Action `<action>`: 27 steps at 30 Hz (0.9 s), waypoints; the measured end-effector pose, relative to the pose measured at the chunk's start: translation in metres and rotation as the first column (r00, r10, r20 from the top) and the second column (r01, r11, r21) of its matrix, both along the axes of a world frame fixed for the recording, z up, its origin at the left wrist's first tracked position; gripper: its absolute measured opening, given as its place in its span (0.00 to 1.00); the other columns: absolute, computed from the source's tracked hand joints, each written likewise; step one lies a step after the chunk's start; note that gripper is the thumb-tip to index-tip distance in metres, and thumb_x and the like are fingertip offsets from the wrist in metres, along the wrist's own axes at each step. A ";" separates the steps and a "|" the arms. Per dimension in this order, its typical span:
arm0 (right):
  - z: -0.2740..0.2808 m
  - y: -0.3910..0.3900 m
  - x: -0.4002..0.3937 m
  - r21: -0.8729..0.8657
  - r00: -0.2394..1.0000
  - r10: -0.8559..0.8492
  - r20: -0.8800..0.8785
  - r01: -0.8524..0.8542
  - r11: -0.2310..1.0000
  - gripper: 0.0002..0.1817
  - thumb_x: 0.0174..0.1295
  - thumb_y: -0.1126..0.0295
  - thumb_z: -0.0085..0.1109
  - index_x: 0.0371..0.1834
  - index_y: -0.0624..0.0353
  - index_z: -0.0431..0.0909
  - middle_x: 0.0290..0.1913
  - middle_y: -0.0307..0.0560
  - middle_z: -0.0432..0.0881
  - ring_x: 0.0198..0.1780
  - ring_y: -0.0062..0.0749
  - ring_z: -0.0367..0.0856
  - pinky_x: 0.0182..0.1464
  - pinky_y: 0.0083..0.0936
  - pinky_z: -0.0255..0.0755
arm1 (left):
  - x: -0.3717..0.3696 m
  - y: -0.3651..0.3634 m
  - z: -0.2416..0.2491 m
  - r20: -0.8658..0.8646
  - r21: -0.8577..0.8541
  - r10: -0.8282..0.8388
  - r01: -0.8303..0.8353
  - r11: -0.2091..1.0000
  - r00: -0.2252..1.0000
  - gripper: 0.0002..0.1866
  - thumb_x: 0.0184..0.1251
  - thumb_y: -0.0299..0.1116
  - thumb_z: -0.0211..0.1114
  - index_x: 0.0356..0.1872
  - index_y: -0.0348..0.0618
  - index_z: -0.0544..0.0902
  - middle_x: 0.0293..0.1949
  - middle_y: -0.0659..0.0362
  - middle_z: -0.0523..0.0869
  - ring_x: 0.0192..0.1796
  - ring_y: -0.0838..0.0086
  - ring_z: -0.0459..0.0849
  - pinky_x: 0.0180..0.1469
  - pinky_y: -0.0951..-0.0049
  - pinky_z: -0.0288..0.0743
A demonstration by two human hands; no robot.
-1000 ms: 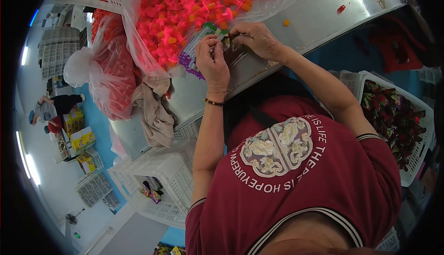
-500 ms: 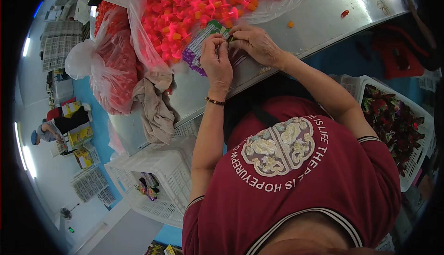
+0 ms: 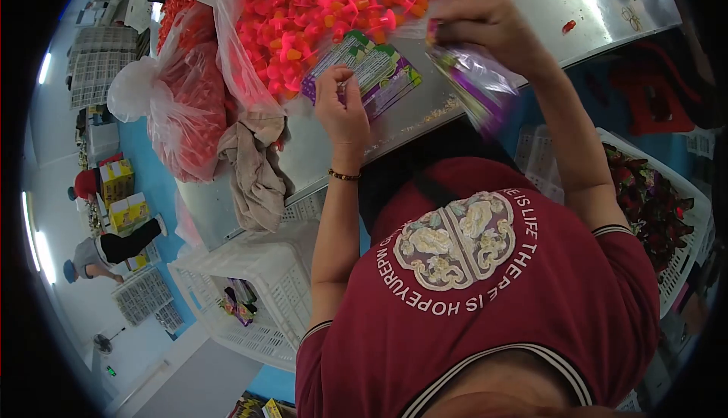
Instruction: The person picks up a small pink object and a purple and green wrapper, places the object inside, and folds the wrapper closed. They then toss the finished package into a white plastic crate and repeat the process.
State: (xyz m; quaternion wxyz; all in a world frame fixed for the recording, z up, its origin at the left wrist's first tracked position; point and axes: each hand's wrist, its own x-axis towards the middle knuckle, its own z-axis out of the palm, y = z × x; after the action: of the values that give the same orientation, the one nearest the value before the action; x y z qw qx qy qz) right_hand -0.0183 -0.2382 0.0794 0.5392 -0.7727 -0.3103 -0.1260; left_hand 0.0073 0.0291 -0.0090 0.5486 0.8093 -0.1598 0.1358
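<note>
Several flat green and purple printed packets (image 3: 379, 77) lie fanned out at the near edge of the metal table (image 3: 546, 12). My left hand (image 3: 341, 111) is closed on their left side, fingers curled over and thumb up. To the right, my right hand (image 3: 489, 28) is raised near the table edge. It grips the top of a shiny clear and purple packet (image 3: 478, 88), which hangs down blurred by motion. A heap of pink pieces with orange tips (image 3: 334, 9) lies just beyond the packets.
A knotted clear bag of red pieces (image 3: 186, 107) and a beige cloth (image 3: 254, 175) are at the left. White crates stand below left (image 3: 284, 266) and right (image 3: 682, 266), the right one holding dark red packets (image 3: 652, 206). A co-worker (image 3: 98, 255) is far left.
My right hand has moved right, away from my left hand, carrying a packet. More of the printed packets now show beside my left hand. The co-worker has shifted.
</note>
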 end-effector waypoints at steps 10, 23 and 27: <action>-0.028 -0.063 -0.040 -0.373 0.763 -0.571 0.303 0.647 0.665 0.08 0.59 0.72 0.58 0.35 0.66 0.81 0.34 0.51 0.84 0.39 0.43 0.84 0.44 0.35 0.76 | 0.004 -0.007 -0.018 0.142 0.708 -0.213 0.052 0.704 0.967 0.15 0.52 0.32 0.72 0.41 0.42 0.81 0.43 0.50 0.82 0.48 0.54 0.79 0.51 0.57 0.71; -0.012 -0.198 -0.516 -0.915 -0.021 -0.916 0.401 0.046 -0.402 0.05 0.55 0.77 0.58 0.33 0.64 0.82 0.34 0.53 0.85 0.38 0.47 0.86 0.39 0.37 0.80 | 0.009 -0.021 -0.015 0.138 0.731 -0.382 0.166 0.662 0.914 0.12 0.62 0.34 0.67 0.39 0.34 0.79 0.39 0.49 0.81 0.48 0.54 0.76 0.52 0.56 0.67; -0.036 -0.182 -0.522 -0.849 0.009 -0.865 0.502 -0.184 -0.495 0.03 0.52 0.77 0.58 0.29 0.63 0.81 0.33 0.56 0.85 0.37 0.49 0.86 0.37 0.39 0.81 | 0.008 -0.021 -0.012 0.116 0.739 -0.366 0.166 0.653 0.923 0.12 0.62 0.33 0.67 0.39 0.34 0.79 0.39 0.49 0.80 0.47 0.54 0.76 0.51 0.55 0.67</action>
State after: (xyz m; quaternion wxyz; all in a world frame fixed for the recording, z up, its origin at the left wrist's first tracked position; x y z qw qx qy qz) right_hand -0.5402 -0.4197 0.0430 -0.2857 -0.8066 0.4898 0.1668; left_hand 0.0155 0.0085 -0.0207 0.1783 0.9010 -0.3866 0.0830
